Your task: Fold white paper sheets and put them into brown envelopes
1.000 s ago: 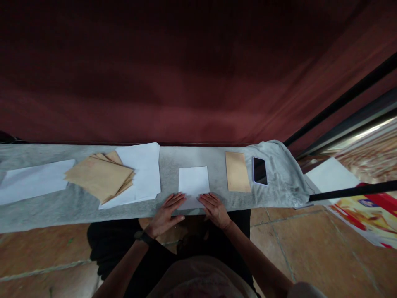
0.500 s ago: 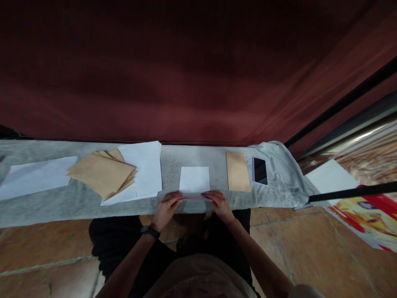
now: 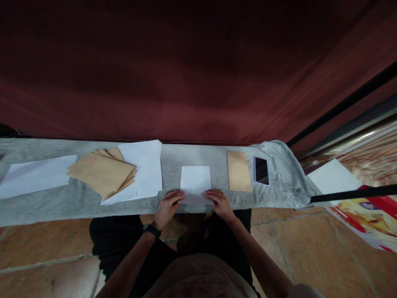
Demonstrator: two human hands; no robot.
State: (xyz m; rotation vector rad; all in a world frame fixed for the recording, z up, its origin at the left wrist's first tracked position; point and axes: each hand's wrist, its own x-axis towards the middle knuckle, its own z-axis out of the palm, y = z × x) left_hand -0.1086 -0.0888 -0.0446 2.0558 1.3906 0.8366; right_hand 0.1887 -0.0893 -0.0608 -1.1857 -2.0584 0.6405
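Note:
A white sheet of paper (image 3: 195,179) lies in front of me on the grey cloth, its near part in shade. My left hand (image 3: 169,203) grips the sheet at its near left side, fingers bent together over the edge. At the near right side my right hand (image 3: 219,202) holds it the same way. Both thumbs are hard to make out. To the right of the sheet, apart from my hand, lies a brown envelope (image 3: 239,171).
Left of me a stack of white paper (image 3: 149,169) carries several brown envelopes (image 3: 104,171). Another white sheet (image 3: 37,176) lies farther left. A phone (image 3: 261,170) rests right of the single envelope. A dark red curtain (image 3: 198,91) hangs behind the cloth-covered surface (image 3: 192,153).
The near strip of the sheet, raised and bent between my hands before, now looks flatter. My fingers have shifted slightly along its sides. The envelopes and phone stay put.

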